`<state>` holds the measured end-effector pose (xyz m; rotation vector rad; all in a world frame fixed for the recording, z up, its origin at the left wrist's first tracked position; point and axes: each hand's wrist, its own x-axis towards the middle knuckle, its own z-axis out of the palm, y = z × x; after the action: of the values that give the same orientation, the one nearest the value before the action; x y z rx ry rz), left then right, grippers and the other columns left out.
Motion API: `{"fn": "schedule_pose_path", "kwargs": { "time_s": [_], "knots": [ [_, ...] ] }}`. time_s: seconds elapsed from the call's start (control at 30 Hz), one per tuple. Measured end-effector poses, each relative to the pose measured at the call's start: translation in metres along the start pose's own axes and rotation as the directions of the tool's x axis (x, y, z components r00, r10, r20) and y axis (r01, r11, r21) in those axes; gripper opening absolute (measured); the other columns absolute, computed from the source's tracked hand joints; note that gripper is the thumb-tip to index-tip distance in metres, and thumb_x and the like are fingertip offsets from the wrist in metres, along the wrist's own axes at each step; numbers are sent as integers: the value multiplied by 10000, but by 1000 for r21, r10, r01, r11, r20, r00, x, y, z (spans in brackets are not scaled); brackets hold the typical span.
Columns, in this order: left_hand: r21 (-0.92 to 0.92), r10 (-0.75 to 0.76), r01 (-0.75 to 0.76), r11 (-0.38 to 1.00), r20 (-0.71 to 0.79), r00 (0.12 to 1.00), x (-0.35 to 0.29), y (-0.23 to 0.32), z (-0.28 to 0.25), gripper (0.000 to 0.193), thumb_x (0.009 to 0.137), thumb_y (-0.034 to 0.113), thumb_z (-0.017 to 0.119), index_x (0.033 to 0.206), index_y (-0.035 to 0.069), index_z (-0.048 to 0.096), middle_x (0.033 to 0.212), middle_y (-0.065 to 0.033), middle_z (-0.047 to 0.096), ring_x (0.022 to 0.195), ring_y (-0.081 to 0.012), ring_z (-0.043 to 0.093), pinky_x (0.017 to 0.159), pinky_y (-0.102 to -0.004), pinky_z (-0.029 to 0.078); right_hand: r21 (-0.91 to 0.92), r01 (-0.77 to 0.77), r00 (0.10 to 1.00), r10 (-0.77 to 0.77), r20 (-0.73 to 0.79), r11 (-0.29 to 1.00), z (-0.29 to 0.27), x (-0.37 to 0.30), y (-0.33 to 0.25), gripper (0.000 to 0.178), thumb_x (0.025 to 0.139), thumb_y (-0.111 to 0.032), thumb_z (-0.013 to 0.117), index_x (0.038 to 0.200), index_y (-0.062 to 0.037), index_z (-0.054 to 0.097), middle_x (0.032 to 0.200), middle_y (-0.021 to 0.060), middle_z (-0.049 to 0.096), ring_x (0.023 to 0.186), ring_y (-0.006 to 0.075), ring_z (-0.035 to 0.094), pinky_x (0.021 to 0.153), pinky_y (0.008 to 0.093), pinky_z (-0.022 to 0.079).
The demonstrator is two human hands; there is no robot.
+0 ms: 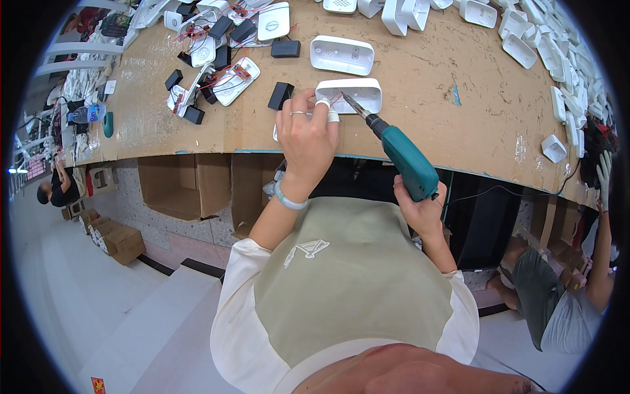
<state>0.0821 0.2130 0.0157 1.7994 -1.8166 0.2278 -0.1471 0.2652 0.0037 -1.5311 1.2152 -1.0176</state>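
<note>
My right hand [422,209] is closed around the rear of a teal electric screwdriver [408,157]. Its metal bit points up and left, with the tip inside an open white plastic housing [367,97]. At the left end of that housing, my left hand [307,131] grips with bent fingers, white covers on some fingertips. Thin red wires show between those fingers and the screwdriver tip. A black box-shaped part [281,96] lies just left of the fingers. What sits under the left palm is mostly hidden; only a white edge shows.
Another white housing [342,55] lies just beyond. White covers with wired boards and black boxes [223,82] cluster at the left; many white shells [564,59] pile up at the right. A cord [505,195] trails rightward. Other people are at both sides. Cardboard boxes [176,187] stand below the table.
</note>
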Motion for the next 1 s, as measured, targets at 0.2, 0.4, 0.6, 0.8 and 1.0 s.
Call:
{"fn": "schedule_pose_path", "kwargs": {
  "time_s": [0.2,0.4,0.6,0.8,1.0],
  "knots": [
    [20,6,-6,1000,13,1000,1,1,0,148,714,60,739,832,17,660,1096,-105,641,881,-266,593,791,-416,473,1,-51,997,51,-50,999,-9,-16,1,194,808,51,697,998,36,660,846,97,648,658,132,608,630,252,489],
    [55,1,-1,998,12,1000,-2,4,-3,173,725,67,742,861,6,655,1127,-114,637,910,-273,589,811,-425,468,102,-99,988,110,-105,990,-14,-32,4,174,810,59,705,978,43,665,861,80,650,673,105,595,603,244,467],
    [4,38,-38,999,-34,999,-3,9,-15,203,716,42,743,907,11,684,1152,-113,645,986,-289,576,863,-436,446,110,-94,987,107,-123,989,-15,-31,-4,151,809,70,700,953,44,665,866,78,648,683,96,591,597,238,461],
    [9,117,-117,993,18,993,-11,0,-13,199,703,10,713,899,26,684,1076,-88,661,987,-292,560,847,-429,410,122,-90,991,101,-92,988,-15,-29,-2,153,808,69,699,955,40,670,878,83,651,681,103,587,599,244,459],
    [43,81,-80,996,-16,997,-4,0,-6,165,729,35,700,884,10,650,1030,-104,642,966,-307,541,830,-443,386,80,-34,997,40,-72,996,-10,-14,-3,165,801,66,697,961,39,666,854,103,643,664,143,604,622,253,481]
  ]
}}
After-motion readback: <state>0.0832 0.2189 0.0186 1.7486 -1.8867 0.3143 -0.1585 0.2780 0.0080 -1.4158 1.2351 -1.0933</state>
